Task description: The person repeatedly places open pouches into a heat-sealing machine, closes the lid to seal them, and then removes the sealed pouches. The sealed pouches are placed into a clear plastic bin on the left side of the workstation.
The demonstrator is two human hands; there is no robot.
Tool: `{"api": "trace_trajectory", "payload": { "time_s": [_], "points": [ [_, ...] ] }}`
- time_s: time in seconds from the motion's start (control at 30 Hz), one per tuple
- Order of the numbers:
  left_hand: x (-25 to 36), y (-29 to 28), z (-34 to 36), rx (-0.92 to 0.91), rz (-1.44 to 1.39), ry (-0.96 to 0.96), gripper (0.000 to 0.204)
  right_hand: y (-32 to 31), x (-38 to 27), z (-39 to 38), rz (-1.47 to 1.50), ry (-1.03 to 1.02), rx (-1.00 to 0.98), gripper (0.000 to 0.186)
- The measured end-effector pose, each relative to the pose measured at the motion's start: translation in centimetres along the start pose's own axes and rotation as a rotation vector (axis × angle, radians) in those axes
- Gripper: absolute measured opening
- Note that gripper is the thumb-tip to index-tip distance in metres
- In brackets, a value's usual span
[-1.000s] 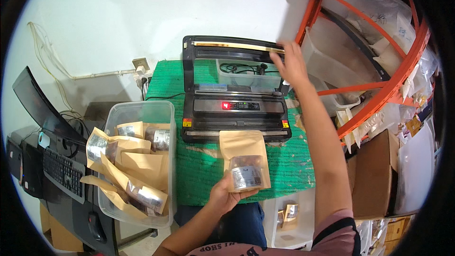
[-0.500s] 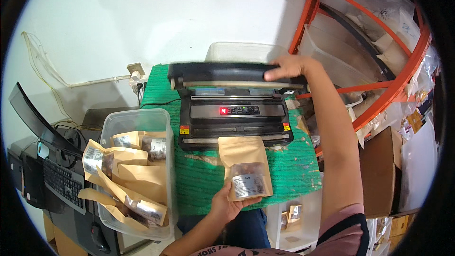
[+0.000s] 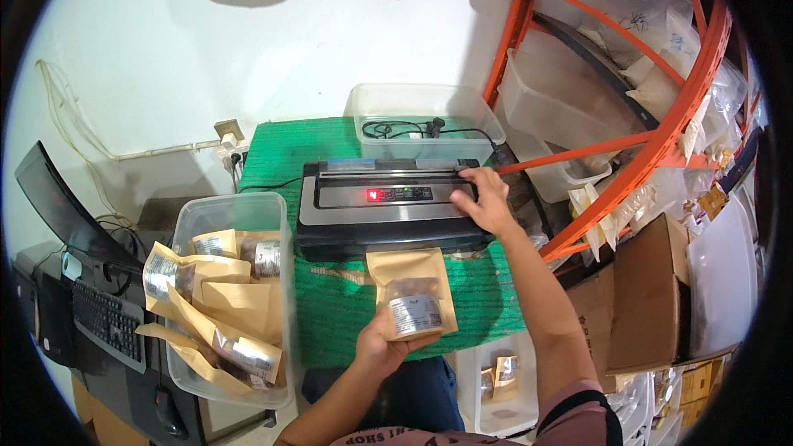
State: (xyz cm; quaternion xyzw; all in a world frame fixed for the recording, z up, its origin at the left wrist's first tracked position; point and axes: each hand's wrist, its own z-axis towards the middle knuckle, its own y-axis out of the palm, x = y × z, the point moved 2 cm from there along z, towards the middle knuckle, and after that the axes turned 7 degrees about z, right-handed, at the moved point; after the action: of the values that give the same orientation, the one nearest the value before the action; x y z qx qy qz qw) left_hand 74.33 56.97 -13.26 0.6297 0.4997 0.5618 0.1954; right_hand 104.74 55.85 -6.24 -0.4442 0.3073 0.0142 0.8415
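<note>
A vacuum sealer [image 3: 384, 239] with a red lit display stands on a green-covered table [image 3: 330, 322], its lid down. My left hand [image 3: 382, 347] grips the lower end of a kraft paper pouch [image 3: 413, 314] with a clear window and a white label. The pouch's upper edge meets the front of the sealer, and whether it goes under the lid is hidden. On the sealer's right end rests my right hand [image 3: 489, 205], fingers apart, pressing against the lid.
At my left, a clear plastic tub [image 3: 291, 281] holds several filled kraft pouches [image 3: 239, 310]. Another tub [image 3: 496, 128] with a black cable sits behind the sealer. A lower bin [image 3: 483, 423] contains small pouches. An orange shelf frame [image 3: 661, 153] and a cardboard box [image 3: 644, 306] stand right.
The sealer's lid, raised before, is now down. My right hand has come down with it. My left hand still holds the pouch at the sealer's front.
</note>
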Motion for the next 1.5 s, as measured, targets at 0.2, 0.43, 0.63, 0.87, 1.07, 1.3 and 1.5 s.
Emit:
{"api": "trace_trajectory", "payload": {
  "time_s": [0.2, 0.43, 0.63, 0.87, 1.07, 1.3, 1.5],
  "points": [
    [0.1, 0.1, 0.0, 0.045, 0.051, -0.024, 0.059, 3.6, -1.1, 0.7, -0.001, -0.200, 0.077, 0.031],
    [0.0, -0.1, -0.1, 0.068, 0.078, -0.024, 0.058, 3.9, -2.7, 0.6, -0.049, -0.283, -0.156, 0.022],
    [0.0, -0.3, -0.1, 0.031, 0.061, -0.022, 0.056, 3.7, -3.0, 0.4, -0.100, -0.260, -0.196, 0.023],
    [-0.5, -1.4, -1.7, 0.103, 0.092, -0.032, 0.053, 4.1, -0.3, 0.9, 0.127, -0.034, 0.091, 0.062],
    [-1.7, -3.3, -7.8, 0.233, 0.305, -0.121, 0.066, 4.5, 3.0, 1.9, 0.297, 0.011, 0.242, 0.055],
    [12.2, 2.8, -20.3, -0.361, 1.491, 0.420, 0.039, 4.5, 5.1, 2.1, 0.675, 0.075, 0.305, 0.053],
    [27.4, 0.7, -25.9, 0.799, 2.404, 0.769, 0.048, 4.5, 5.3, 2.1, 0.699, 0.089, 0.303, 0.054]
  ]
}}
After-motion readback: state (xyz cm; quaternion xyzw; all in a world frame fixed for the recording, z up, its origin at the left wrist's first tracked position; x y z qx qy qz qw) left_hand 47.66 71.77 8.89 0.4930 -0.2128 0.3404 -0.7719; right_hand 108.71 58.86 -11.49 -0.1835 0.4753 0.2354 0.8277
